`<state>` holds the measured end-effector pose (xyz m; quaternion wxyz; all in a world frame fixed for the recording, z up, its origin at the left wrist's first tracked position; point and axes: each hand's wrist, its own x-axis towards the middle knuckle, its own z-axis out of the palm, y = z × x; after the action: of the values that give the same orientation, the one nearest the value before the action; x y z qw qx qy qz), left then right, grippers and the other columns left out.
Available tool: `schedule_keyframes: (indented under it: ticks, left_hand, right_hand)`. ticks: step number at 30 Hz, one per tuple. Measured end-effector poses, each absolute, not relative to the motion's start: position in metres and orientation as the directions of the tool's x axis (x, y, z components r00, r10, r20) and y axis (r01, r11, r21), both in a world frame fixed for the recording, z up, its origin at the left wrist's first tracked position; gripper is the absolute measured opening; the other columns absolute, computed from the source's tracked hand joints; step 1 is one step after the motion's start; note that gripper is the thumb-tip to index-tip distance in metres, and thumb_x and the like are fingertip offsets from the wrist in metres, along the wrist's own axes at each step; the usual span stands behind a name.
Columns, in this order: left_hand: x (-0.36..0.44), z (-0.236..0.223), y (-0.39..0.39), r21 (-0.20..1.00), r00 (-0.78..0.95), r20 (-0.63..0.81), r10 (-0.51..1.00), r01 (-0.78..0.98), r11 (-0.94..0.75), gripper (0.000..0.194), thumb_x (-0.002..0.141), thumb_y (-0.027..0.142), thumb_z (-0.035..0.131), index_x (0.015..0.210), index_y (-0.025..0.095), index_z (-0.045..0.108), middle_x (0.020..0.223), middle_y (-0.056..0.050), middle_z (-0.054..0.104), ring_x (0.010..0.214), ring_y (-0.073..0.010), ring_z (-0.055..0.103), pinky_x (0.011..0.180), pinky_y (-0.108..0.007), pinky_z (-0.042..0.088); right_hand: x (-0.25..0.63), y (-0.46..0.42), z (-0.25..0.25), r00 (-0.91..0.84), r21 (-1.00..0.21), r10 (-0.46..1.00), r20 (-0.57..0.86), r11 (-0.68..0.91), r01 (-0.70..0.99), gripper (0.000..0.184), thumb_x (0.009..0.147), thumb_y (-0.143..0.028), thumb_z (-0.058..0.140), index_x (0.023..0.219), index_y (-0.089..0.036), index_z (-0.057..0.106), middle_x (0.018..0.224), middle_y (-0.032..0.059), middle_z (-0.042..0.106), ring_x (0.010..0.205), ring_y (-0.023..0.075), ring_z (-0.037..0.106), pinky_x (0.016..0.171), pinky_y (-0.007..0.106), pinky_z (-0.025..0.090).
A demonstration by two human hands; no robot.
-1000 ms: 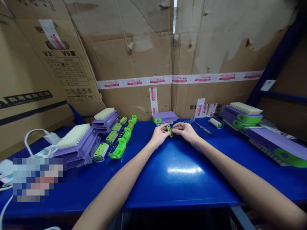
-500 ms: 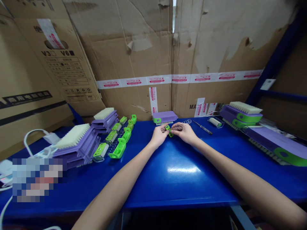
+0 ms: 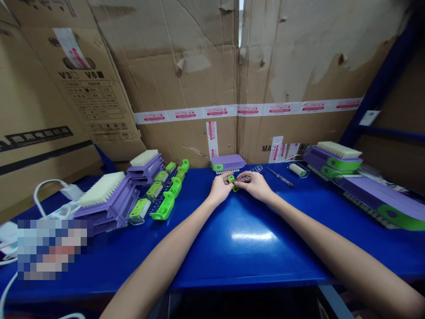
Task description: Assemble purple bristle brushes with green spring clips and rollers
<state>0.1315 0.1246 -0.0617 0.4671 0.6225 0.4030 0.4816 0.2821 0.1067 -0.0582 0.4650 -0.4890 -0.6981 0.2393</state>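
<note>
My left hand (image 3: 220,188) is closed on a small green plastic end piece (image 3: 231,179), held just above the blue table. Against its right side my right hand (image 3: 255,185) pinches a thin coiled metal spring (image 3: 254,172), whose loose coils stick out up and to the right. The spring's near end is hidden by my fingers, so I cannot tell whether it is joined to the green piece. Behind both hands lies a purple brush (image 3: 229,161) with a green end, bristles down. A screwdriver (image 3: 280,176) rests to the right of my right hand.
Purple brush bodies with white bristles (image 3: 102,188) are stacked at left, beside a row of green end pieces (image 3: 164,206), springs and clear-cased parts. More purple brushes (image 3: 338,159) and a small white roller-like part (image 3: 298,169) lie at right. Cardboard (image 3: 186,79) walls the back.
The spring's free end has shifted slightly left and the green piece has turned a little in my fingers. Both hands stay in nearly the same place.
</note>
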Motion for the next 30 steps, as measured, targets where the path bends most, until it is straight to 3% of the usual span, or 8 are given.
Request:
schedule_keyframes:
  ticks: [6, 12, 21, 30]
  left_hand:
    - [0.131, -0.064, 0.128, 0.956, 0.210, 0.253, 0.944, 0.096, -0.278, 0.044, 0.065, -0.007, 0.053, 0.107, 0.006, 0.063, 0.099, -0.014, 0.070, 0.092, -0.0204, 0.066, 0.084, -0.032, 0.051]
    - [0.131, -0.066, 0.129, 0.937, 0.275, 0.302, 0.913, 0.093, -0.338, 0.043, 0.067, -0.006, 0.050, 0.104, 0.010, 0.064, 0.093, -0.009, 0.071, 0.089, -0.0183, 0.066, 0.084, -0.030, 0.051]
    - [0.127, -0.072, 0.136, 0.931, 0.368, 0.318, 0.874, 0.051, -0.361, 0.041, 0.071, -0.001, 0.053, 0.109, 0.010, 0.062, 0.095, -0.010, 0.070, 0.087, -0.0160, 0.065, 0.086, -0.030, 0.050]
    - [0.127, -0.071, 0.136, 0.927, 0.389, 0.313, 0.867, 0.075, -0.368, 0.049, 0.065, -0.003, 0.054, 0.112, 0.009, 0.061, 0.090, -0.009, 0.070, 0.072, -0.0120, 0.064, 0.072, -0.024, 0.051]
  right_hand:
    - [0.280, 0.102, -0.055, -0.144, -0.723, 0.873, 0.466, 0.470, 0.507, 0.014, 0.072, -0.027, 0.065, 0.083, -0.019, 0.066, 0.080, 0.0027, 0.071, 0.076, 0.0187, 0.066, 0.071, 0.029, 0.050]
    - [0.282, 0.102, -0.058, -0.226, -0.647, 0.809, 0.543, 0.574, 0.502, 0.023, 0.071, -0.021, 0.064, 0.094, -0.020, 0.068, 0.092, 0.0048, 0.070, 0.082, 0.0174, 0.065, 0.077, 0.029, 0.050]
    - [0.284, 0.103, -0.061, -0.255, -0.562, 0.796, 0.549, 0.577, 0.593, 0.020, 0.075, -0.021, 0.061, 0.092, -0.020, 0.070, 0.085, 0.0054, 0.067, 0.072, 0.0161, 0.062, 0.069, 0.028, 0.048]
    - [0.283, 0.101, -0.060, -0.231, -0.576, 0.818, 0.526, 0.543, 0.611, 0.019, 0.076, -0.025, 0.061, 0.092, -0.023, 0.070, 0.090, 0.0055, 0.069, 0.079, 0.0189, 0.063, 0.074, 0.029, 0.049]
